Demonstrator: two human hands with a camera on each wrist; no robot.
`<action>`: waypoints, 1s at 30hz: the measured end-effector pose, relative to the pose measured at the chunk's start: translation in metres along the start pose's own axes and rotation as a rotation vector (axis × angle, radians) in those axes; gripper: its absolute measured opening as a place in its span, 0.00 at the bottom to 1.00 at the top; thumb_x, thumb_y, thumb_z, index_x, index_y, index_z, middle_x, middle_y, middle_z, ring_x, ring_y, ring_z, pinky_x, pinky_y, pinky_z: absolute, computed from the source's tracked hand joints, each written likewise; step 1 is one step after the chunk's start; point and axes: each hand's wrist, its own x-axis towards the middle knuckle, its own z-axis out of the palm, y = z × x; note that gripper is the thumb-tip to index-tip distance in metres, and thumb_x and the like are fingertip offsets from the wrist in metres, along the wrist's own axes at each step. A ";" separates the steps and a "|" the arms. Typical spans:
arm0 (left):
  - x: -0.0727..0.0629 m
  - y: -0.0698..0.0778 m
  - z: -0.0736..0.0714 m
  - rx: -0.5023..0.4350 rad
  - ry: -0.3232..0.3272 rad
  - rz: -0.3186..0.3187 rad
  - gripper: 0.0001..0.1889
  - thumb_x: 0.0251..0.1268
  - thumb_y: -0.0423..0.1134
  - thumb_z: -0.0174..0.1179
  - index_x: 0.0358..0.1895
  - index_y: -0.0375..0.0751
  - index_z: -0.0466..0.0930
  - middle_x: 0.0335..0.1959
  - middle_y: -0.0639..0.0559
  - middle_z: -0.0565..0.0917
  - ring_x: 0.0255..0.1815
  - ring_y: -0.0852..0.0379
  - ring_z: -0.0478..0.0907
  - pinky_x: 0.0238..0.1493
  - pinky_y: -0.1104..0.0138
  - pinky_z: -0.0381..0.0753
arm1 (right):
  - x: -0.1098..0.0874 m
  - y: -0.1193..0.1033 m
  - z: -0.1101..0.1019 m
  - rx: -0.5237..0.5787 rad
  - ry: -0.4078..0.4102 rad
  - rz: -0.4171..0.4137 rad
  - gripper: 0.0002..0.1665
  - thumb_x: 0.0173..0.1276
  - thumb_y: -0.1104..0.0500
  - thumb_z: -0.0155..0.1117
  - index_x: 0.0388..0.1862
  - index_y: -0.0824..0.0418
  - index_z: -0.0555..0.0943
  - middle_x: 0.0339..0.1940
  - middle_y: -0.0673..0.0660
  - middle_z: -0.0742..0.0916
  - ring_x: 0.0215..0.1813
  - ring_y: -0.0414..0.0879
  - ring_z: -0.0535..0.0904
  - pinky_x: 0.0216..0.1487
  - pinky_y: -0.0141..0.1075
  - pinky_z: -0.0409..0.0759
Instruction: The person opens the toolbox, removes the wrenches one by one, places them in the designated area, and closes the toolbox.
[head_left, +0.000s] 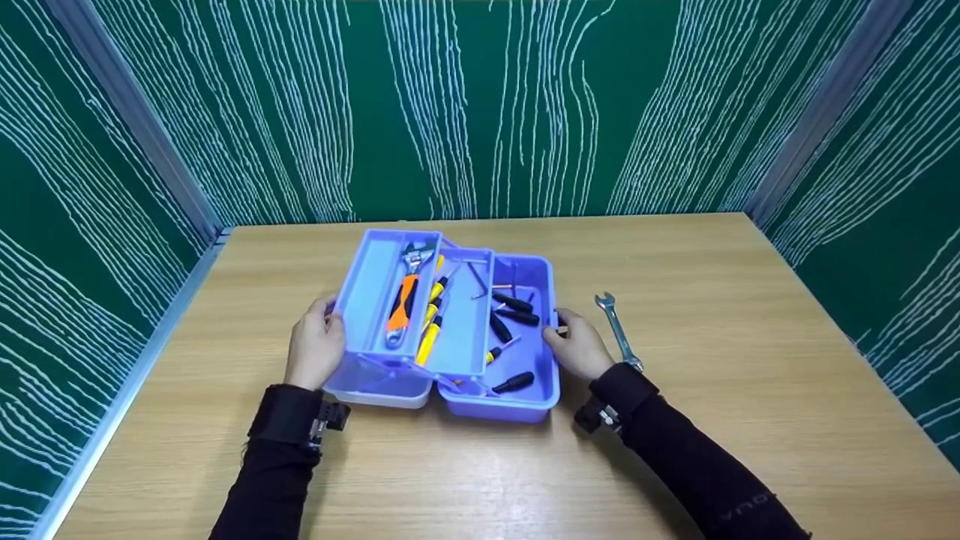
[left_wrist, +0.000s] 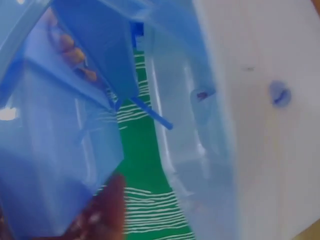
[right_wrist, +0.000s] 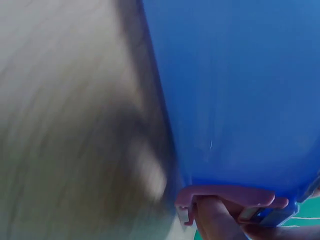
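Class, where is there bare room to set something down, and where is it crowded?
Bare table lies right of the wrench, left of the left hand, and in front of the toolbox. Its rightmost bin is crowded with mostly black-handled tools, and the right hand sits near the wrench.

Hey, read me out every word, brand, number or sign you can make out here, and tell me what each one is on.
None can be read for sure.
Right sleeve: a few faint letters, too blurred to read.
Loose wrench and orange wrench: any marks are too small to read.
Toolbox: no lettering shows.
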 end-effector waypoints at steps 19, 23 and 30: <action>0.033 0.100 0.021 0.374 -0.273 0.099 0.34 0.73 0.48 0.49 0.74 0.28 0.56 0.72 0.34 0.66 0.68 0.42 0.69 0.73 0.52 0.64 | -0.003 0.006 -0.002 -0.007 0.006 -0.016 0.26 0.71 0.62 0.52 0.65 0.73 0.71 0.52 0.70 0.84 0.48 0.57 0.85 0.46 0.42 0.85; 0.041 0.106 0.026 0.471 -0.387 0.053 0.28 0.75 0.48 0.47 0.67 0.29 0.66 0.60 0.36 0.76 0.46 0.48 0.77 0.51 0.59 0.79 | -0.002 0.005 -0.002 -0.011 0.003 -0.013 0.27 0.71 0.62 0.53 0.66 0.73 0.70 0.51 0.70 0.84 0.47 0.56 0.85 0.45 0.41 0.85; 0.044 0.105 0.035 0.656 -0.441 0.117 0.12 0.71 0.36 0.47 0.31 0.34 0.76 0.30 0.44 0.77 0.27 0.52 0.70 0.29 0.65 0.71 | -0.002 0.003 0.000 -0.010 0.004 -0.013 0.28 0.71 0.61 0.53 0.67 0.73 0.70 0.51 0.69 0.83 0.44 0.53 0.84 0.43 0.39 0.85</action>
